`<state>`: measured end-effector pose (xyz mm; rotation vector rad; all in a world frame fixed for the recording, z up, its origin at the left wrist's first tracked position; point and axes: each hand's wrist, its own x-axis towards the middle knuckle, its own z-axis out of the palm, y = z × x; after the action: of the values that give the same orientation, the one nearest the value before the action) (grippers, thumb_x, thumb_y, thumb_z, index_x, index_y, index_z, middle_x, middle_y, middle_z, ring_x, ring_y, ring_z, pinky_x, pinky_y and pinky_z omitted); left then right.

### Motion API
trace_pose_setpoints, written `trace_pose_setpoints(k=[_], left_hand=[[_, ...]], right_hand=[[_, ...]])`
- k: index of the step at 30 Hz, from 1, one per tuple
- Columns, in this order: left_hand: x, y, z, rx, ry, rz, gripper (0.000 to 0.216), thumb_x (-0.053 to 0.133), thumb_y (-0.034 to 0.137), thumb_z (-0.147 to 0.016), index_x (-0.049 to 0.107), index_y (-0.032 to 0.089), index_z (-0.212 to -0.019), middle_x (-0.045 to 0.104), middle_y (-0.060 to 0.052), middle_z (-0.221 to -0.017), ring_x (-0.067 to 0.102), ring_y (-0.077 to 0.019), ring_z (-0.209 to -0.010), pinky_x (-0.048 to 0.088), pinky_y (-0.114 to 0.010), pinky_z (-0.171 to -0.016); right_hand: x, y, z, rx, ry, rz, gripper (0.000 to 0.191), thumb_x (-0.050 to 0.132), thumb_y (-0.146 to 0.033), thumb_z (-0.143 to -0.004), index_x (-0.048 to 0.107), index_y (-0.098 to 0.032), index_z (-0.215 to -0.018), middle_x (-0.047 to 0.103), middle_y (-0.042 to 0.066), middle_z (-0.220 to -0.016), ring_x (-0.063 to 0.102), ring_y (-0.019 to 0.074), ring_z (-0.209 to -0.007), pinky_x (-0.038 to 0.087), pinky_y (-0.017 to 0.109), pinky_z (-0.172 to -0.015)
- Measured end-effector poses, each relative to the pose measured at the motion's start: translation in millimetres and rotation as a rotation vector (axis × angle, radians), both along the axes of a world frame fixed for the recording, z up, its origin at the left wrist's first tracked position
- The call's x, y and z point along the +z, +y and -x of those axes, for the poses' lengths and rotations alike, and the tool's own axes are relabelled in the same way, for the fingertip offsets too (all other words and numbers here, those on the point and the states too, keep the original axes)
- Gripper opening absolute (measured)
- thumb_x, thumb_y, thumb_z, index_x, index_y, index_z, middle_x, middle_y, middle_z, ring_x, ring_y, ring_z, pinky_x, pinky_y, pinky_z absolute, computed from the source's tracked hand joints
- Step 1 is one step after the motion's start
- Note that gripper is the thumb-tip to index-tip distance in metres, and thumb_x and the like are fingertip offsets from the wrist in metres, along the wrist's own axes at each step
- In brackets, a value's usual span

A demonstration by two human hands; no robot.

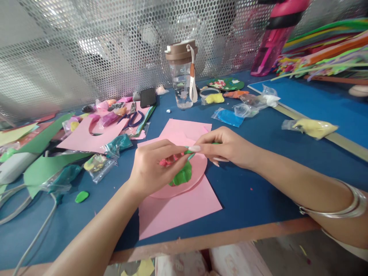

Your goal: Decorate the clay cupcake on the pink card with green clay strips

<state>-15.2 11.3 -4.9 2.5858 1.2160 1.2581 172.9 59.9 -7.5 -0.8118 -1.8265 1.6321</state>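
Between the fingertips of both hands is a small piece of green modelling clay [188, 151]. My left hand [156, 165] pinches it from the left, thumb and index finger pressed together. My right hand [225, 149] closes on its other side, with a bit of green showing behind the fingers. Below them a pink paper circle [198, 172] lies on a pink sheet [184, 214]. On the circle sits a flattened green clay shape [182, 174] with grooves. Red clay bits [164, 162] show above it, partly hidden by my left hand.
A lidded tumbler [181, 76] stands behind the pink paper. Scissors [135, 118], a phone [148, 98] and bagged clay lie back left. A green clay blob [82, 196] rests at left. A blue clay packet [228, 117], yellow clay bag [314, 127] and pink bottle [276, 42] are right.
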Motion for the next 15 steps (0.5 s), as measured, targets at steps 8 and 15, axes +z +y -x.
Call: trace_pose_setpoints(k=[8,15], left_hand=[[0.7,-1.0,1.1,-0.021,-0.027,0.071,0.010,0.065,0.021,-0.076,0.069,0.013,-0.080,0.063,-0.002,-0.063,0.055,-0.0066,-0.051,0.045,-0.017,-0.051],[-0.6,0.6,2.8,-0.019,0.027,0.205,0.017,0.055,0.025,-0.083,0.068,0.015,-0.088,0.065,-0.002,-0.069,0.055,-0.0071,-0.054,0.043,-0.018,-0.052]], right_hand=[[-0.4,0.2,0.0,-0.030,-0.011,-0.079,0.018,0.066,-0.026,-0.075,0.068,-0.009,-0.076,0.046,-0.006,-0.040,0.036,0.0022,-0.033,0.026,0.016,-0.032],[0.2,-0.6,-0.4,-0.044,-0.046,-0.106,0.013,0.066,-0.021,-0.073,0.069,-0.009,-0.077,0.046,-0.006,-0.042,0.040,0.0035,-0.035,0.030,0.017,-0.034]])
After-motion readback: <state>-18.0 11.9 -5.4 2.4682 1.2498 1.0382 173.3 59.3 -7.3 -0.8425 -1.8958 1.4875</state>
